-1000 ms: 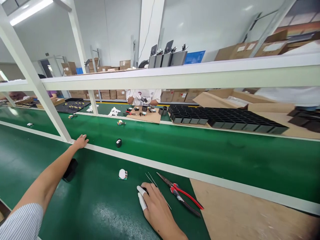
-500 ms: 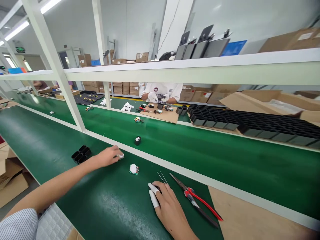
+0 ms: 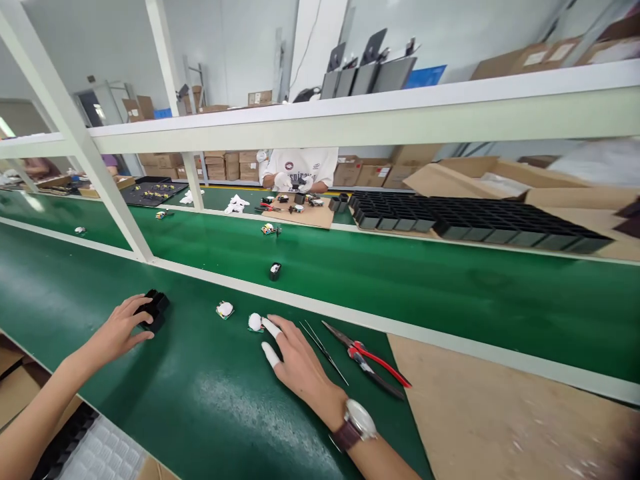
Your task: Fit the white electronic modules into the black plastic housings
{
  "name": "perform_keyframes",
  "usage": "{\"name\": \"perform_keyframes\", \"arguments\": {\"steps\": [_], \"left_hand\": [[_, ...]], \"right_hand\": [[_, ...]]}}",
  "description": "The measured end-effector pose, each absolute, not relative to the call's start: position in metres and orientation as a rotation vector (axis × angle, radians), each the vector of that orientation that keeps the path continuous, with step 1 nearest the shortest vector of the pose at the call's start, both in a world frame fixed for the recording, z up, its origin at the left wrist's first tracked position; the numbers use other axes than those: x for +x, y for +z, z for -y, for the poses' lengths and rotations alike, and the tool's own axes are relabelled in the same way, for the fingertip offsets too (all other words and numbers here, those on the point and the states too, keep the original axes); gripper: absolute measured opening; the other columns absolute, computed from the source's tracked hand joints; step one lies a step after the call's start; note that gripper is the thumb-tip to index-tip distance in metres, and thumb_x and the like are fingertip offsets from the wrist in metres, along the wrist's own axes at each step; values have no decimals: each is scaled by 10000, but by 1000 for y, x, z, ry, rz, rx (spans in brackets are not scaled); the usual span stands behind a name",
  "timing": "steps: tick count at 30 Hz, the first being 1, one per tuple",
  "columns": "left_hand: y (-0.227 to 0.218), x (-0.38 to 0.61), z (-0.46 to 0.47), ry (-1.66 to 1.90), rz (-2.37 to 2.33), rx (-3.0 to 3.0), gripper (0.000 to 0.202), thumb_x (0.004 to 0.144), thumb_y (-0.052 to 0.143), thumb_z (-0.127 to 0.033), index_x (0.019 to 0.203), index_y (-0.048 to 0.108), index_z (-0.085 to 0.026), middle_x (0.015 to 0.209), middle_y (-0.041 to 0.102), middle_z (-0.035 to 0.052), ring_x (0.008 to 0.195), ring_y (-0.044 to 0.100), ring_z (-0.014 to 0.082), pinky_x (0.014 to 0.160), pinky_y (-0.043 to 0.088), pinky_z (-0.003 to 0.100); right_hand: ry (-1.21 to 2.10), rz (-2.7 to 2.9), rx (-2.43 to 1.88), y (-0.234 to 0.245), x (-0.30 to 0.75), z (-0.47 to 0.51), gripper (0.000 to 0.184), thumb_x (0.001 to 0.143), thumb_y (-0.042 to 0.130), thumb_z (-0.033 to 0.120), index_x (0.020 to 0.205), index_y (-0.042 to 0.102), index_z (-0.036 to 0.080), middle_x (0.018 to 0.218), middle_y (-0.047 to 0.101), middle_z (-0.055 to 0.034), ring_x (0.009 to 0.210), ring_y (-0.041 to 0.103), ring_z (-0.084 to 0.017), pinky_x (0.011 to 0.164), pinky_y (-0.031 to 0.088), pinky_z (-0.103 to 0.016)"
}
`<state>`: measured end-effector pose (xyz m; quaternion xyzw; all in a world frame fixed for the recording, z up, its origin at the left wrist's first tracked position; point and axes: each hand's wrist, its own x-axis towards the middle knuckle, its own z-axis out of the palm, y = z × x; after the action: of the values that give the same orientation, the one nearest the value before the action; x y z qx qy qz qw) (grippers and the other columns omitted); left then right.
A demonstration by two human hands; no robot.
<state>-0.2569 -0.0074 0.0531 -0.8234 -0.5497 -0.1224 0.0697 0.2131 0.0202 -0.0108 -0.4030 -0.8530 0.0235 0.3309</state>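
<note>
My left hand [image 3: 120, 327] reaches onto a small cluster of black plastic cases [image 3: 159, 308] at the left of the green bench. Its fingers lie over the near side of the cases, with the thumb held apart. White finger cots cover two fingertips of my right hand [image 3: 303, 363], which is open. Its forefinger is at the edge of a small circuit board with a white round top [image 3: 255, 323]; whether it touches cannot be made out. A similar circuit board [image 3: 225, 309] lies to the left. Tweezers [image 3: 325, 353] and red-handled long-nose pliers [image 3: 363, 357] lie right of that hand.
Beyond the white dividing strip [image 3: 225, 288], a black case with white inside [image 3: 275, 271] and a circuit board [image 3: 269, 229] sit on the green belt. A co-worker [image 3: 300, 170] works opposite. Black case rows [image 3: 450, 220] stand far right. Brown board [image 3: 475, 413] covers the near right.
My left hand has let go of the left circuit board and moved left to the black cases. My right hand has moved left, from beside the tweezers to the other board. The view has shifted.
</note>
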Motion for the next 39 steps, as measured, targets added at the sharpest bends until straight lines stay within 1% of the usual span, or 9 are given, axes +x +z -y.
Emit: {"name": "perform_keyframes", "arguments": {"steps": [5,8,11,14,17,21,28,31,39], "left_hand": [[63,-202,12,-478,1617,-2642,341,1052,547,-504,969,714,-219,1501,621,144,1416,571,400,1091,550,584],[79,-158,22,-550,1629,-2792,266,1068,543,-439,1008,685,-222,1561,569,123,1203,730,312,943,643,418],[84,-120,27,-564,1537,-2959,205,1076,529,-354,1008,668,-219,1540,571,120,1103,763,261,857,641,341],[76,-87,18,-546,1422,-3100,142,1059,552,-300,989,644,-217,1493,587,114,1147,741,263,929,615,354],[63,-57,2,-522,1372,-3218,60,1023,598,-258,1072,612,-227,1435,609,108,1132,732,260,922,612,358],[46,-31,-13,-555,1424,-3322,350,976,666,-267,1300,534,-246,1342,648,102,1125,714,266,932,611,378],[17,-28,-10,-744,1753,-3307,758,920,786,-394,1555,376,-336,1468,601,90,1311,645,297,1135,533,480],[11,-28,-7,-833,1757,-3318,884,877,839,-376,1594,322,-354,1502,584,92,1385,600,302,1194,486,505],[2,-24,1,-939,1545,-3273,780,998,704,-284,1633,258,-357,1472,647,88,1361,620,283,1110,557,507]], "right_hand": [[146,2391,-1101,2,186,-37,382,957,557,76,1319,635,171,1418,634,-136,1269,622,-273,1051,555,-447],[124,2381,-1219,5,194,-26,290,996,637,251,1263,667,141,1183,689,-161,1071,666,-318,920,579,-510],[137,2370,-1253,9,213,-6,477,939,754,398,1325,637,144,1286,647,-184,1125,637,-354,930,575,-535],[184,2433,-1121,10,227,9,422,960,720,282,1357,613,189,1481,573,-146,1281,571,-338,1021,555,-505],[172,2447,-1097,5,231,15,326,1009,628,206,1334,617,178,1361,640,-142,1198,604,-316,971,572,-496],[105,2362,-1179,-7,234,20,243,1006,670,275,1231,645,185,1176,666,-140,1012,640,-301,843,592,-482],[365,2262,-1119,-8,252,25,640,1015,626,236,1590,346,222,1352,631,-144,1210,613,-305,990,597,-514],[355,2233,-1058,-7,252,24,572,1024,562,144,1559,398,259,1301,668,-116,1182,628,-283,964,606,-484],[265,1995,-927,8,238,35,592,957,625,48,1491,489,265,1255,652,-132,1131,650,-265,910,608,-451]]}}
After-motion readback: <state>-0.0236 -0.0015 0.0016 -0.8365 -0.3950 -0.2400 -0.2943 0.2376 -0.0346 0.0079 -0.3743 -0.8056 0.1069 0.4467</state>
